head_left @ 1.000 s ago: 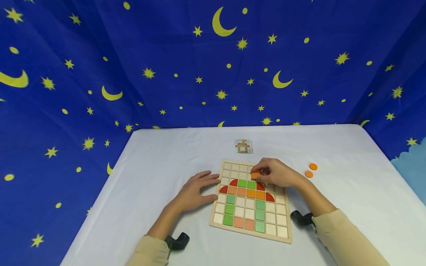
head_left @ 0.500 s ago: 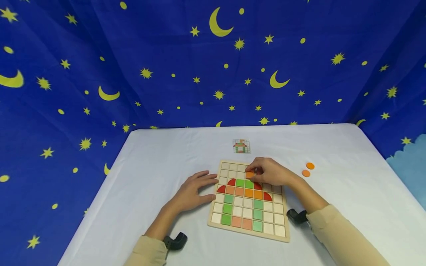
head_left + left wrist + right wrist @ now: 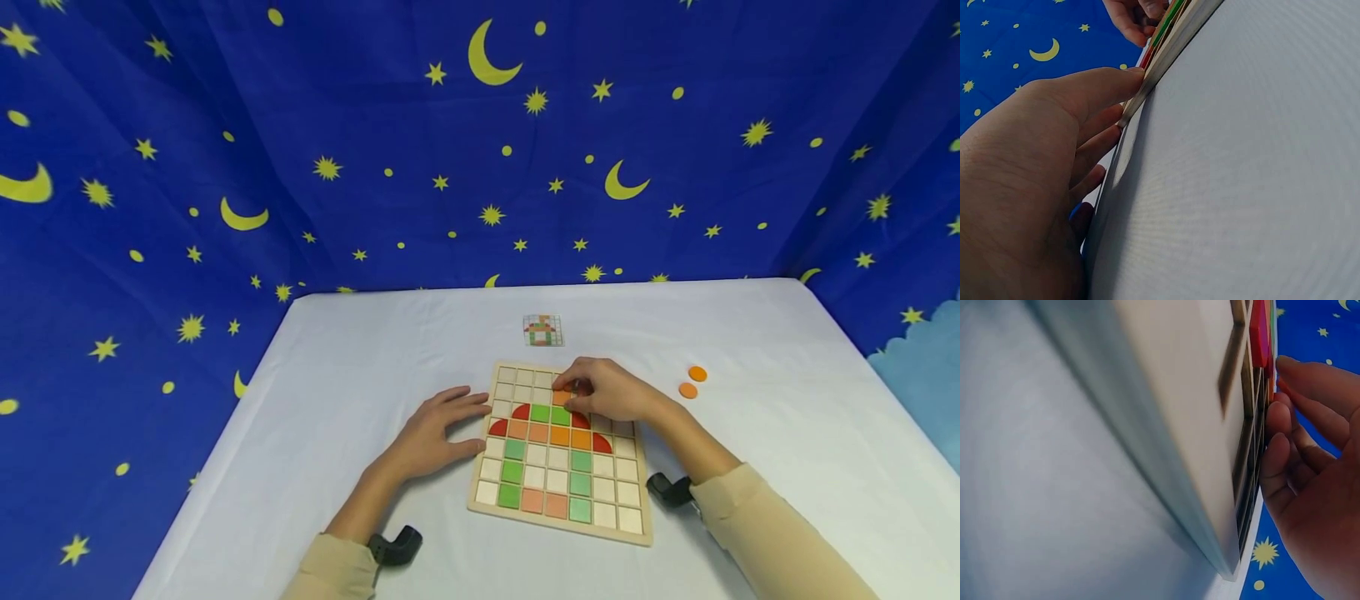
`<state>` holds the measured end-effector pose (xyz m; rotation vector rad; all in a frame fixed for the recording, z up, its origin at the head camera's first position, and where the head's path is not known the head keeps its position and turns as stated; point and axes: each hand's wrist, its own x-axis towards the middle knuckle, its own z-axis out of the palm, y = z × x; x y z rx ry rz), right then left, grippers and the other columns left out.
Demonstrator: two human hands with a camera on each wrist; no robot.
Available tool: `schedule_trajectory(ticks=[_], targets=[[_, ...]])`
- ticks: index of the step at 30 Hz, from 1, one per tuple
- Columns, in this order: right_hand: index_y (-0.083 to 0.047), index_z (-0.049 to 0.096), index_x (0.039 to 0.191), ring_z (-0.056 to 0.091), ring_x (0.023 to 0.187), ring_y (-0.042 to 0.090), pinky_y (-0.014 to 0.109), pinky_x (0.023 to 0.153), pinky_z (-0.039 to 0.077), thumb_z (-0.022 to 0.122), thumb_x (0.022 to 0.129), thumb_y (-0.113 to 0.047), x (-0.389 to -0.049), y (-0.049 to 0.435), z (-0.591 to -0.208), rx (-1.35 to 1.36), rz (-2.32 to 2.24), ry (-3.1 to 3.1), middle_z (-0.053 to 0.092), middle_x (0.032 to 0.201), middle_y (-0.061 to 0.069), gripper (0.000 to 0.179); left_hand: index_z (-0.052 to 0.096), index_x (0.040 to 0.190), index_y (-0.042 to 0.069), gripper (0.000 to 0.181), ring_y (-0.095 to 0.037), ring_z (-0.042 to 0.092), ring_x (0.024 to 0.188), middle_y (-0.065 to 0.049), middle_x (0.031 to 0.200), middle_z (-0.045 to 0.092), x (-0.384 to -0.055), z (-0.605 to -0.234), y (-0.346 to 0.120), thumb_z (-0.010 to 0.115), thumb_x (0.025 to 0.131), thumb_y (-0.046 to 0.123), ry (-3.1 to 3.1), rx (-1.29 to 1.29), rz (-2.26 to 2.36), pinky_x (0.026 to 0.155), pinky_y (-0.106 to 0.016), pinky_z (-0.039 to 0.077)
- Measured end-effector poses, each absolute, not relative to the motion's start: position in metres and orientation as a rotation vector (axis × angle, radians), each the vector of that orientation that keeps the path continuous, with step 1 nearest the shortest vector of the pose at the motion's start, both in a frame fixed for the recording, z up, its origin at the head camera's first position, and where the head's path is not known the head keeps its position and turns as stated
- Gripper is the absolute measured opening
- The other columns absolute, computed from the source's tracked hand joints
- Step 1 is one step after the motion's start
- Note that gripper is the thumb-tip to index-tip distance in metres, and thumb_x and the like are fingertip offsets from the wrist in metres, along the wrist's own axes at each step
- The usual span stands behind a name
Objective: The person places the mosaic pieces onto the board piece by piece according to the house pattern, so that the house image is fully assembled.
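Observation:
A wooden grid board lies on the table, its cells partly filled with green, salmon, orange and red tiles. The left hand rests at the board's left edge with fingers spread and fairly straight; in the left wrist view, the thumb touches the frame. Over the upper rows, the right hand pinches an orange square tile between thumb and fingers. That tile sits in or on a cell just above a green tile. In the right wrist view, the fingers are close against the board, hiding the tile.
Two round orange tiles lie on the white cloth to the right of the board. A small pattern card lies behind it. A blue curtain with moons and stars hangs behind the table.
The right hand has brought the orange square tile slightly left and down to the cell above the green tile. The left hand has stayed at the board's edge. The head view has shifted slightly.

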<state>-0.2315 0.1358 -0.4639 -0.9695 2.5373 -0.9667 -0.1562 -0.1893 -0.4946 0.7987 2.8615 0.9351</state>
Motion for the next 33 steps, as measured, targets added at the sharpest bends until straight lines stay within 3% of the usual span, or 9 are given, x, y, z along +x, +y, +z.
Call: schedule_trajectory(ticks=[11,19,33], targets=[[-0.013,0.069,0.115,0.056,0.085,0.014,0.034,0.075,0.049,0.071,0.088,-0.017,-0.226,0.151,-0.461,-0.875,-1.061,2.535,0.064,0.101,-0.003,0.027,0.061,0.132,0.024,0.052,-0.017,0.029,0.138,0.012,0.143,0.047,-0.155,-0.493,-0.19,0.071,0.085,0.045,2.86,0.833,0.957,0.108,-0.05,0.027],[-0.011,0.069,0.115,0.054,0.078,0.016,0.029,0.065,0.047,0.07,0.089,-0.017,-0.226,0.177,-0.455,-0.861,-1.046,2.61,0.062,0.094,-0.006,0.027,0.06,0.133,0.027,0.053,-0.012,0.027,0.139,0.016,0.143,0.045,-0.157,-0.493,-0.19,0.07,0.085,0.046,2.865,0.796,0.937,0.109,-0.045,0.025],[-0.01,0.069,0.113,0.053,0.076,0.015,0.026,0.062,0.046,0.073,0.087,-0.019,-0.209,0.22,-0.466,-0.757,-1.041,2.673,0.06,0.088,-0.005,0.028,0.061,0.132,0.027,0.053,-0.013,0.028,0.138,0.017,0.143,0.045,-0.153,-0.495,-0.189,0.07,0.085,0.048,2.853,0.773,0.959,0.109,-0.047,0.025]])
